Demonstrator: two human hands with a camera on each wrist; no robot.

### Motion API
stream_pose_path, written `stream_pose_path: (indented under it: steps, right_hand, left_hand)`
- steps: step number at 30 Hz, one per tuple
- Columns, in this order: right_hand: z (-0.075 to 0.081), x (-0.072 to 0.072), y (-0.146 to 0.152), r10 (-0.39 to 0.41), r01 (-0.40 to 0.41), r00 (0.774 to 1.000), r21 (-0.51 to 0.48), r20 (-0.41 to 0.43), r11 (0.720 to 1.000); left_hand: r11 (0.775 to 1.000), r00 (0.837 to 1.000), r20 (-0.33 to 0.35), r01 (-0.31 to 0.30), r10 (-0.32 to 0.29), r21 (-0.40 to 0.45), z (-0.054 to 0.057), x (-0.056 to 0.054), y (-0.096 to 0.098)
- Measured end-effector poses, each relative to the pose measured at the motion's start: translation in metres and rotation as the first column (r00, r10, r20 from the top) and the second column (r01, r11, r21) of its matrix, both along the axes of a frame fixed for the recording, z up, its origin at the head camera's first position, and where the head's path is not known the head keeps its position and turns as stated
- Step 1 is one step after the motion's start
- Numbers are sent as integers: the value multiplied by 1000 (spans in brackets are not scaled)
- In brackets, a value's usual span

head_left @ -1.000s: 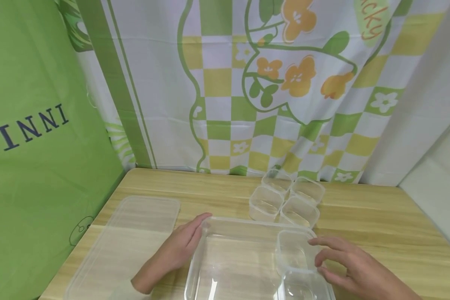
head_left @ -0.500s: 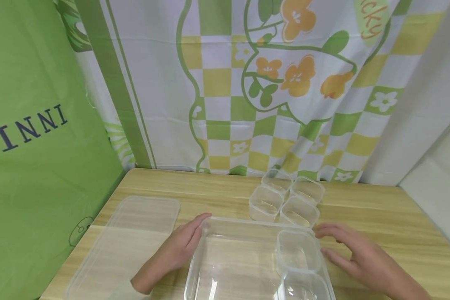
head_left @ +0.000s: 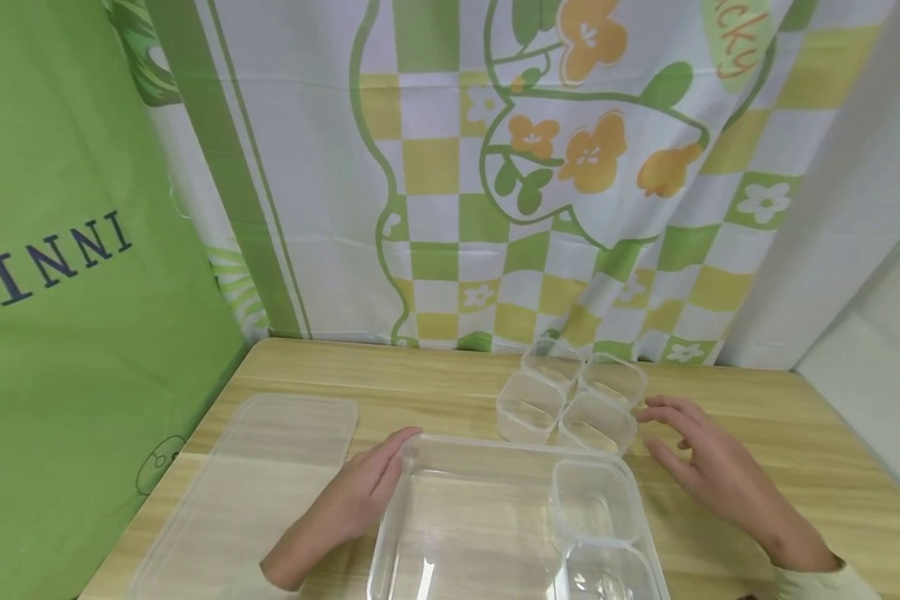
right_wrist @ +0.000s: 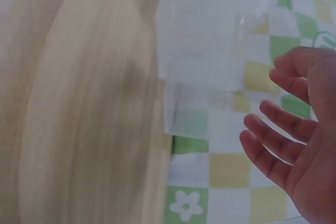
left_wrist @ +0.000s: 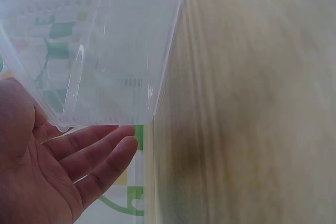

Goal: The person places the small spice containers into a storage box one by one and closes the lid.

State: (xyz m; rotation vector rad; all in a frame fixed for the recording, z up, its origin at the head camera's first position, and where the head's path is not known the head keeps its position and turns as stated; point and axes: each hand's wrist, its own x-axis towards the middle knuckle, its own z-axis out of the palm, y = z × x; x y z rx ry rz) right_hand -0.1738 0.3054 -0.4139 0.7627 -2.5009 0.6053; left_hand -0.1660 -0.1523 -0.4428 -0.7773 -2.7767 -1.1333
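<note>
A large clear plastic container (head_left: 465, 444) stands at the front middle, with two small clear tubs, a far one (head_left: 594, 508) and a near one (head_left: 607, 575), along its right side. At its far left corner my left hand (head_left: 360, 492) touches the wall; in the left wrist view the fingers (left_wrist: 100, 166) extend loosely past the corner. My right hand (head_left: 708, 454) holds nothing and hovers with loosely bent fingers just right of a group of several small tubs. Nearest to it are the front right tub (head_left: 598, 427) and the back right tub (head_left: 613, 382).
Left of the container, a flat translucent lid (head_left: 270, 467) lies on the wooden table (head_left: 412, 375). Two more tubs of the group, a front left one (head_left: 528, 408) and a back left one (head_left: 551, 360), stand close to the patterned curtain (head_left: 487, 208). A green cloth (head_left: 82, 375) hangs at the left.
My right hand has left the far tub inside the large container and moved back and to the right, towards the group of tubs. My left hand has stayed at the corner.
</note>
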Motion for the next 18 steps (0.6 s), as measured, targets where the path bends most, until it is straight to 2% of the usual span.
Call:
stream_pose_path:
  steps: [8, 18]
  right_hand:
    - [-6, -24, 6, -52, 52, 998, -2, 32, 999]
    - [-13, -44, 8, -84, 84, 996, -5, 2, 996]
  left_hand:
    - [1000, 1000, 27, -4, 4, 10, -1, -1, 0]
    - [1000, 1000, 16, 0, 0, 3, -2, -2, 0]
